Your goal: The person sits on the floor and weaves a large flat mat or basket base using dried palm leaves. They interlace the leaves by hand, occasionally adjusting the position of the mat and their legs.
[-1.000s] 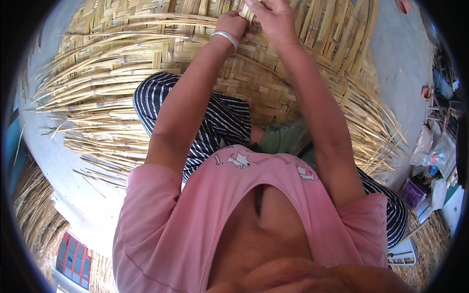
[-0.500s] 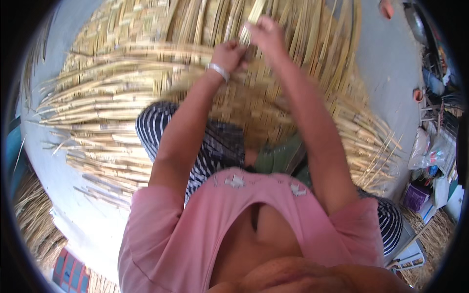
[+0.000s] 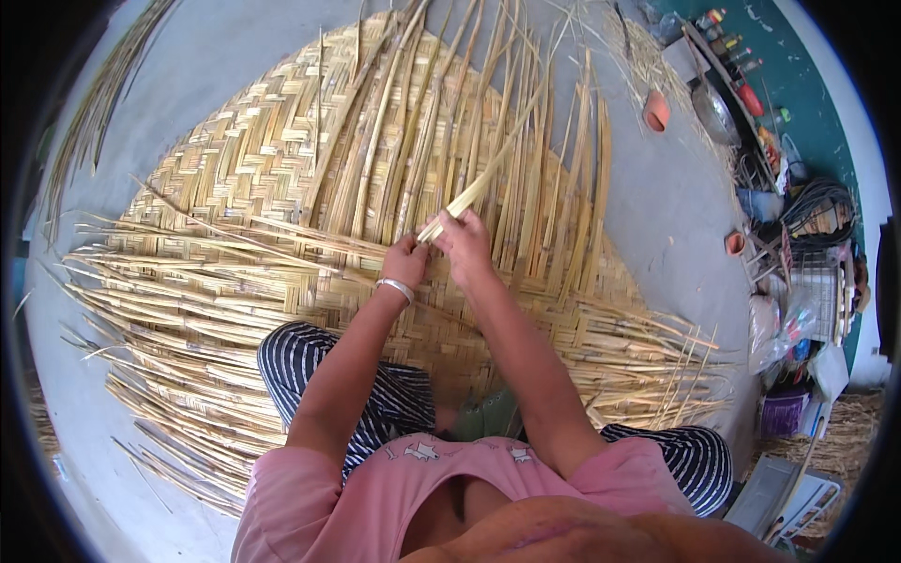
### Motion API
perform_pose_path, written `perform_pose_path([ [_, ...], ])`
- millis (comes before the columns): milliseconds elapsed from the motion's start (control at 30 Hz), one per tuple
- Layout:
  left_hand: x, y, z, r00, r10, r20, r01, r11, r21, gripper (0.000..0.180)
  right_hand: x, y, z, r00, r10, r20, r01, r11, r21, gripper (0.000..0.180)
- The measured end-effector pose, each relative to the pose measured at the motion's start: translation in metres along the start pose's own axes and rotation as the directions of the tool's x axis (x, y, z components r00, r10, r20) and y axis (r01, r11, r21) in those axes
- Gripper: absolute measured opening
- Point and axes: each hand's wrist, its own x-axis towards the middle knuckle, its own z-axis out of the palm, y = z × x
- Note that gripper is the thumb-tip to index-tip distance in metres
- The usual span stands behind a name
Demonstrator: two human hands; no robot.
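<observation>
A large woven reed mat (image 3: pixel 239 155) is spread on the floor around my folded legs, its middle in a zigzag weave. My right hand (image 3: pixel 466 246) is closed on a pale, flat reed strip (image 3: pixel 481 185), which slants up and away to the right over the mat. Close beside it, my left hand (image 3: pixel 406 264), with a silver bracelet at the wrist, pinches the strip's near end. Long loose strips (image 3: pixel 380 159) fan away from the weave on the far side. Other unwoven ends (image 3: pixel 169 314) stick out to the left.
A bundle of thin reeds (image 3: pixel 103 89) lies on the grey floor at the far left. To the right are orange clay-coloured pieces (image 3: pixel 656 111), a metal bowl (image 3: pixel 713 114), a wire rack (image 3: pixel 815 305) and a purple box (image 3: pixel 785 411). Strip ends (image 3: pixel 676 375) also reach out at right.
The view has tilted up, so more of the mat's far side shows. Both hands stay close together at the strip, which now slants further right.
</observation>
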Motion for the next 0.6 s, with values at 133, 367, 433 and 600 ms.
perform_pose_path([
  [133, 0.002, 0.001, -0.003, 0.989, -0.144, 0.028, 0.147, 0.974, -0.175, 0.015, -0.001, 0.006, -0.009, 0.994, 0.03, 0.105, -0.052, 0.975, 0.216, 0.01],
  [367, -0.007, 0.026, -0.009, 0.979, -0.193, 0.07, 0.203, 0.957, -0.209, 0.019, -0.024, -0.001, 0.016, 0.984, 0.058, 0.169, -0.081, 0.987, 0.136, 0.014],
  [433, -0.014, 0.033, -0.006, 0.985, -0.13, 0.114, 0.142, 0.983, -0.113, 0.018, -0.026, -0.027, 0.018, 0.982, 0.115, 0.148, -0.123, 0.991, 0.048, 0.018],
  [600, 0.001, 0.002, -0.018, 0.949, 0.31, 0.062, -0.315, 0.939, 0.137, 0.023, -0.036, -0.036, 0.004, 0.839, 0.307, 0.45, -0.285, 0.951, -0.119, 0.025],
])
